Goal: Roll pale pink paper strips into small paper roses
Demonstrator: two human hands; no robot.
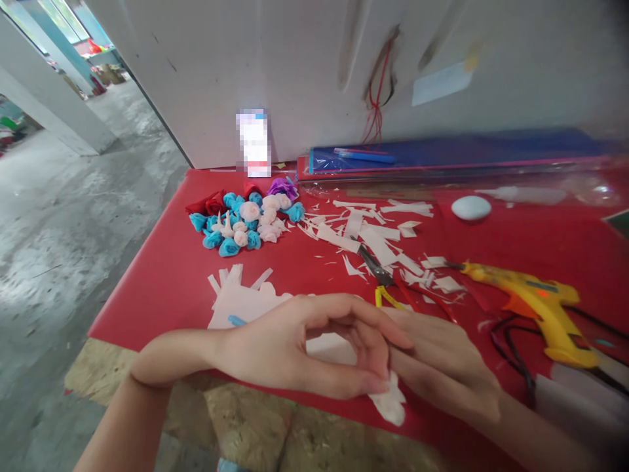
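My left hand reaches in from the left, its thumb and fingers closed in a ring and pinching a small pale crepe paper flower. Pressed against it from the right is my right hand, closed at the same paper flower; its fingertips are largely hidden. Behind my left hand lie pale paper sheets with a small blue piece on them. Just beyond my right hand are red-handled scissors and a yellow-handled tool.
A yellow glue gun with a dark cord lies at right. Blue, pink, red and purple paper flowers cluster at back left. Paper scraps cover the middle, near a white egg-shaped object. A phone leans on the wall.
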